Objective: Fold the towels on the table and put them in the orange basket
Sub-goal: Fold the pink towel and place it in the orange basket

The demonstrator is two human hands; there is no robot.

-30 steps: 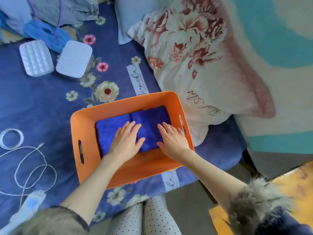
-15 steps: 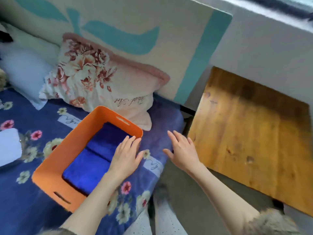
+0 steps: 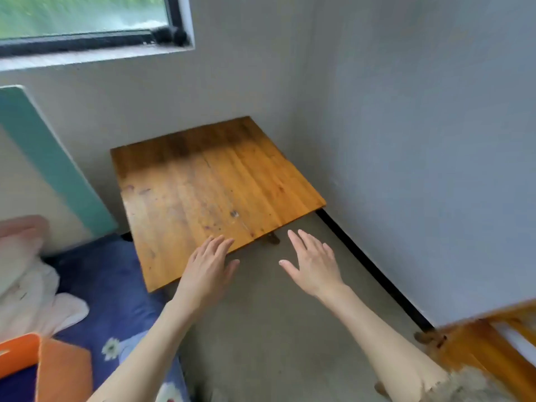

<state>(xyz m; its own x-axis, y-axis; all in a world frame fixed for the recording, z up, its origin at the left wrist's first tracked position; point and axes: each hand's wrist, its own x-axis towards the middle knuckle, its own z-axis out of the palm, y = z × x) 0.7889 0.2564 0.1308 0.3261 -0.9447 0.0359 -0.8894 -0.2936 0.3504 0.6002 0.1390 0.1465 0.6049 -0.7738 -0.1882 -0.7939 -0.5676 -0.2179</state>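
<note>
Two bare hands reach forward with fingers straight, holding nothing: the left hand over the near edge of a wooden bench, the right hand above the grey concrete floor just beside it. The bench stands in a corner of grey walls below a dark-framed window. At lower left, a corner of the orange basket rests on a blue floral bedspread, near a pale pillow.

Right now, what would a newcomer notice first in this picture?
The wooden table stands in the corner under the window, with no towel on it. Both hands are open and hold nothing: the left hand over the table's near edge, the right hand over the floor. The orange basket shows at bottom left.
</note>
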